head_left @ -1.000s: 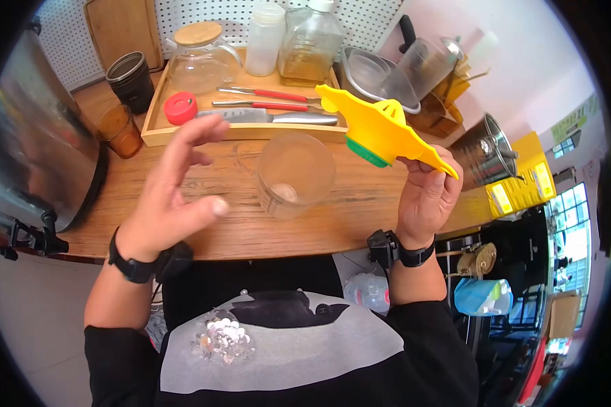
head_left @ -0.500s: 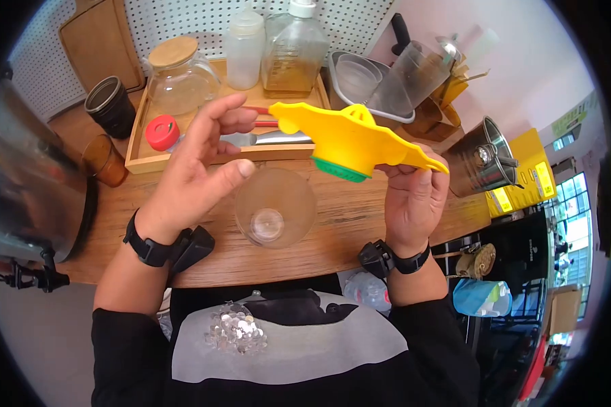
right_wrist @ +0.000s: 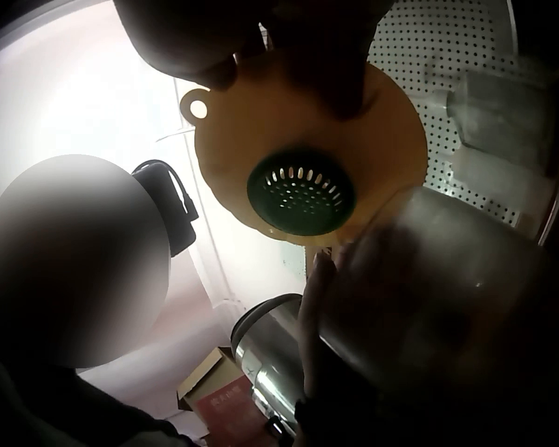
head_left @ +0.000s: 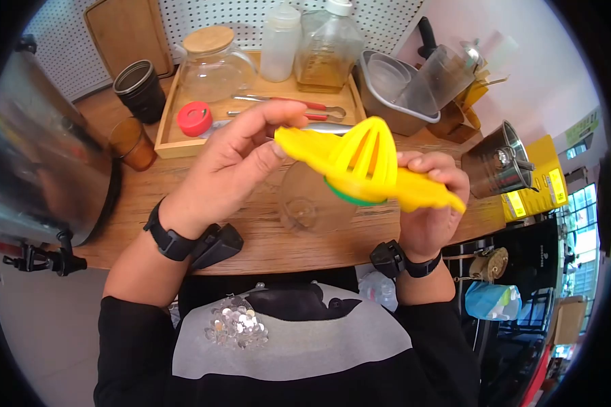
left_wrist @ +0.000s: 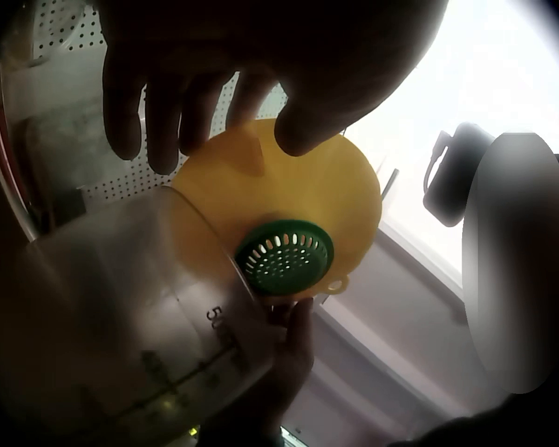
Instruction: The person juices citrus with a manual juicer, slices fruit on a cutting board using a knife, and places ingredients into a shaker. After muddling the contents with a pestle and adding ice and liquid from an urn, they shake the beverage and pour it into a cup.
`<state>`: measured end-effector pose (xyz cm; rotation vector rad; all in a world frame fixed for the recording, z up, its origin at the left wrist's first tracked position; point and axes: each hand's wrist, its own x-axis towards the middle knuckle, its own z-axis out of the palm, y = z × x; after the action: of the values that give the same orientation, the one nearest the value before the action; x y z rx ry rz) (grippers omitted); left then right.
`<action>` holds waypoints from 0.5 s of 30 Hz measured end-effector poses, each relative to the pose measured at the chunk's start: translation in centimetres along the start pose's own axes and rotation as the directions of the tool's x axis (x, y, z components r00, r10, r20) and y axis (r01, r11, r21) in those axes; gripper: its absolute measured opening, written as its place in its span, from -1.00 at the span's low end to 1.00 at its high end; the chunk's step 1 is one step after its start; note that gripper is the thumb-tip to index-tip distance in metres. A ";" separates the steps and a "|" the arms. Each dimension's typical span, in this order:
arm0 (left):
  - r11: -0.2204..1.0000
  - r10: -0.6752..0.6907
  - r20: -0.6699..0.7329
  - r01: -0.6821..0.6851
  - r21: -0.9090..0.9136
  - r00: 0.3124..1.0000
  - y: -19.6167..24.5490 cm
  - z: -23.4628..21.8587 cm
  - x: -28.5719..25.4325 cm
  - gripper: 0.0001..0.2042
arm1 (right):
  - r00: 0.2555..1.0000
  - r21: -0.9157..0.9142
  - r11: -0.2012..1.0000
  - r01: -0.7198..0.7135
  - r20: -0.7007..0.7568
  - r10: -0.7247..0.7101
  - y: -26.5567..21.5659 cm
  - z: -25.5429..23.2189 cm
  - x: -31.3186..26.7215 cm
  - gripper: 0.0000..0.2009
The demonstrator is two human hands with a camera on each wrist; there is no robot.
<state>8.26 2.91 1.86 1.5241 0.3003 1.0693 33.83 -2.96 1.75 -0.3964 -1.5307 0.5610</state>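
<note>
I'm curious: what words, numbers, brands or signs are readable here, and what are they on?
"50", anything after it unclear: see-through cylindrical measuring cup; its other marks are blurred.
Too small to read: scale on clear square-sided bottle of amber liquid.
Too small: labels on bright yellow box.
Blurred: lettering on brown-and-red cardboard box.
Too small: pale marks on black panel at far right.
None visible: yellow citrus juicer with ribbed cone.
</note>
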 end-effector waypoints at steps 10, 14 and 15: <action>0.987 0.083 -0.005 -0.082 0.138 0.997 -2.5 -0.3 -1.8 -0.61 | 0.989 -0.258 0.964 0.060 0.149 -0.022 0.4 0.6 -3.9 -0.66; 0.996 0.077 -0.013 -0.076 0.049 0.997 -2.8 -0.5 -2.2 -0.58 | 0.976 -0.300 0.948 0.104 0.215 -0.039 0.8 0.5 -4.3 -0.69; 0.999 0.037 -0.023 -0.037 -0.025 0.999 -2.7 -0.5 -2.4 -0.56 | 0.970 -0.315 0.940 0.128 0.238 -0.052 1.0 0.4 -4.4 -0.69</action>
<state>7.58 2.33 -1.65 1.5011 0.2744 1.1164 33.52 -4.70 -2.36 -0.5270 -1.8621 0.2820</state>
